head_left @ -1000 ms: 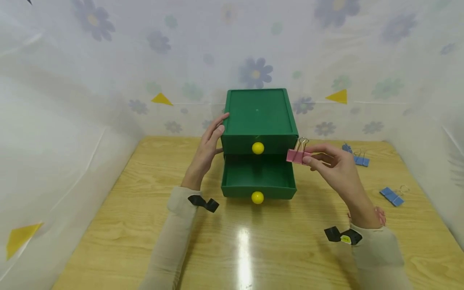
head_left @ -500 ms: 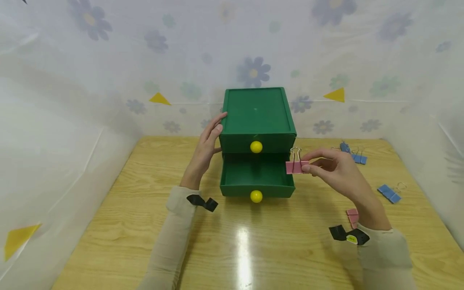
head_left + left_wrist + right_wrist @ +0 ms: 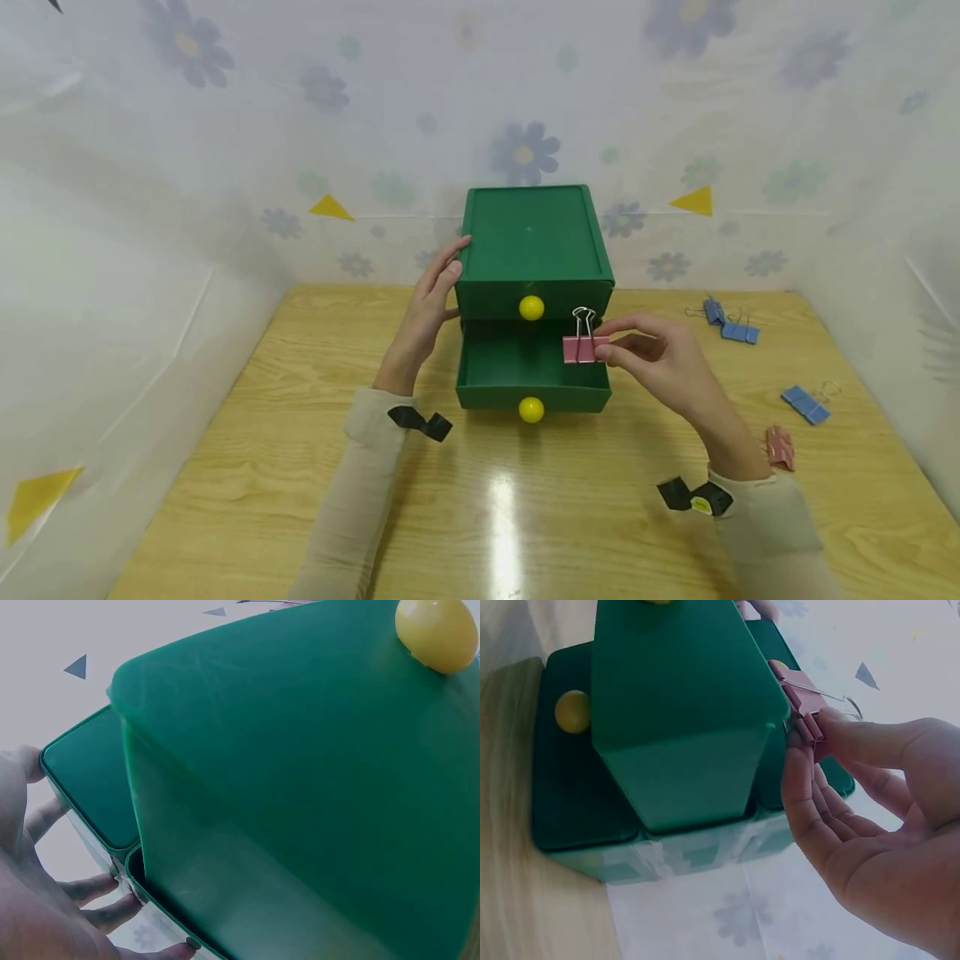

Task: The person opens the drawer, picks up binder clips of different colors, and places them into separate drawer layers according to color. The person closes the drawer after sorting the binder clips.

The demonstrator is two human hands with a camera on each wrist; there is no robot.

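A green drawer cabinet [image 3: 528, 237] with yellow knobs stands at the back of the table. Its middle drawer [image 3: 495, 398] is pulled out, and no contents show in the visible part. My left hand [image 3: 423, 321] steadies the cabinet's left side, its fingers extended along the wall in the left wrist view. Between thumb and fingers, my right hand [image 3: 663, 362] pinches a pink binder clip [image 3: 576, 350] by its right end, wire handles up. From the head, the clip overlaps the right part of the open drawer. The right wrist view shows the clip [image 3: 802, 690] near the drawer's upper edge.
Blue binder clips lie on the right of the wooden table [image 3: 300, 433]: a pair [image 3: 738, 332] at the back and one [image 3: 806, 404] nearer. Another pink binder clip [image 3: 780, 447] lies beside the right sleeve. A flowered curtain [image 3: 390, 125] surrounds the table.
My right hand has carried the pink binder clip leftward and slightly lower, from the cabinet's right edge to over the open drawer. The left hand has stayed at the cabinet's side.
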